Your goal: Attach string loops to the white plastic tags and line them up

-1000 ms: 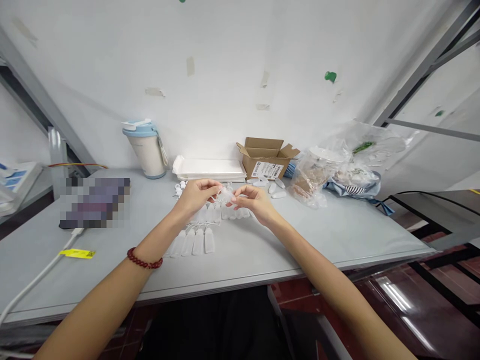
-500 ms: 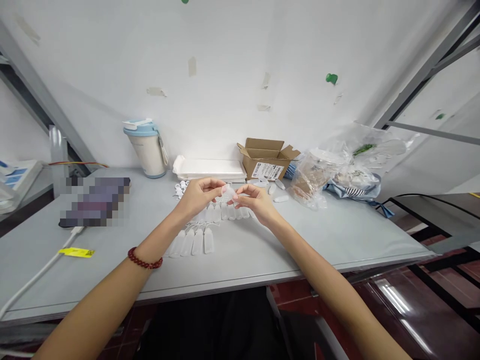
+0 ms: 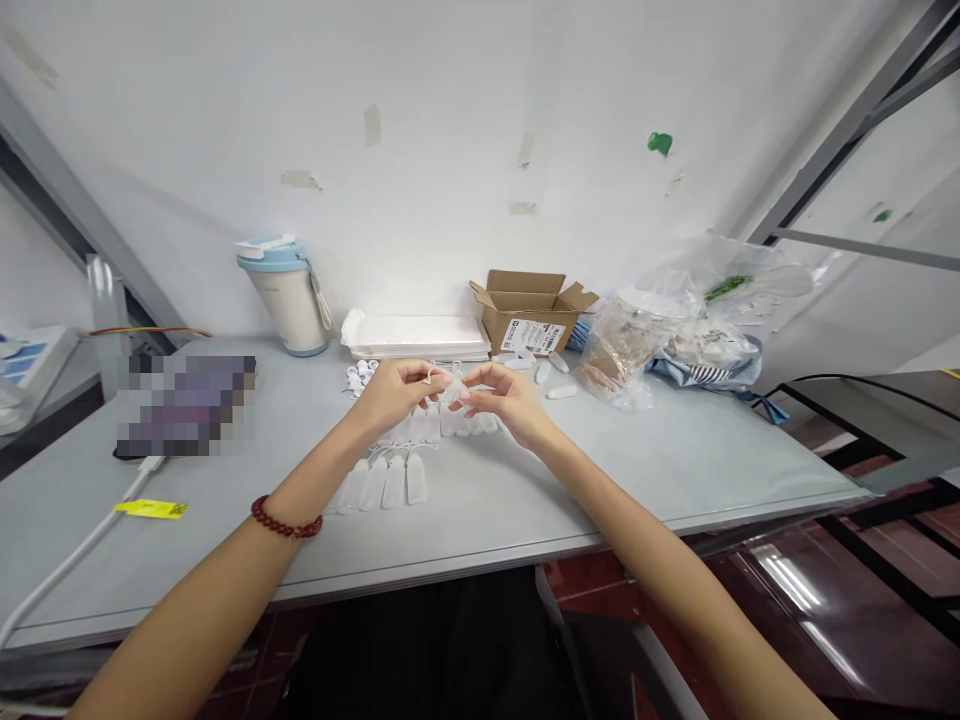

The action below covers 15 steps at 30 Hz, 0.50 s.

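My right hand (image 3: 506,400) is closed, its thumb and fingertips pinching a small translucent plastic tag (image 3: 454,390) above the table. Facing it, my left hand (image 3: 399,392) is pinched shut on a thin white strap (image 3: 428,378), its fingertips close against the tag. Fingers hide part of both pieces, and I cannot tell whether the strap passes through the tag. Below the hands lie rows of similar translucent tags (image 3: 394,482), the front ones with white straps at their tops. Several small white curled pieces (image 3: 361,377) sit beyond my left hand.
An open cardboard box (image 3: 525,305) stands at the back, beside a white stack (image 3: 420,335). Several loose white pieces (image 3: 561,391) lie before the box. A tumbler (image 3: 289,300), a phone (image 3: 187,405) with a cable, and plastic bags (image 3: 619,345) flank the work area on the grey table (image 3: 525,510).
The tag between my hands has tilted more upright and shifted slightly left. A strap now shows at my left fingertips. The whole view has shifted slightly.
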{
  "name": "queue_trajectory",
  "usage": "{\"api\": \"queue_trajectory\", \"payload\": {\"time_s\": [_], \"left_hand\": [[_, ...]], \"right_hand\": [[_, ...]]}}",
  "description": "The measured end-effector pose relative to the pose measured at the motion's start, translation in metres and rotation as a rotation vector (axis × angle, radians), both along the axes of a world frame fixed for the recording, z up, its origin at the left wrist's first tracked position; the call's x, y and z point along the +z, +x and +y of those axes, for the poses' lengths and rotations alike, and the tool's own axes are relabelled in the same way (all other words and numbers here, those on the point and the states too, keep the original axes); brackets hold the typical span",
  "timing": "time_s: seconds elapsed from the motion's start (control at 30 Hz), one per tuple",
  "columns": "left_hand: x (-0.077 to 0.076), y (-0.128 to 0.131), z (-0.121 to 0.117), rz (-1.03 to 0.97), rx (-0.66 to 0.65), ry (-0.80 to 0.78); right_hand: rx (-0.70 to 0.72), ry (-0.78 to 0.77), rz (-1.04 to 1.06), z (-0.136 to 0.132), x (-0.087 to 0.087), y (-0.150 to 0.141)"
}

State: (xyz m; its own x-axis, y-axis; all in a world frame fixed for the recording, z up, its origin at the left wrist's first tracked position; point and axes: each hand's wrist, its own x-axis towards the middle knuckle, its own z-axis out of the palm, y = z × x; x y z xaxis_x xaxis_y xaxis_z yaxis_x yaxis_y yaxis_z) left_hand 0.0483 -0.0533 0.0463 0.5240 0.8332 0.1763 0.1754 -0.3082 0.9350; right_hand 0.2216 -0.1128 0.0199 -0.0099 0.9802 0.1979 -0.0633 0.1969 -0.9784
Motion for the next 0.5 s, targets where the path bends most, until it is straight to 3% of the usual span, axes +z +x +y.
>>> {"api": "queue_trajectory", "payload": {"time_s": [0.3,0.5], "left_hand": [[-0.0054,0.0005,-0.0003,0.112,0.106,0.092],[-0.0052,-0.0005,-0.0004,0.094,0.014,0.113]], "right_hand": [[0.003,0.123,-0.226,0.0005,-0.0092,-0.0056],[0.046,0.096,-0.261,-0.002,-0.0071,-0.0067]]}}
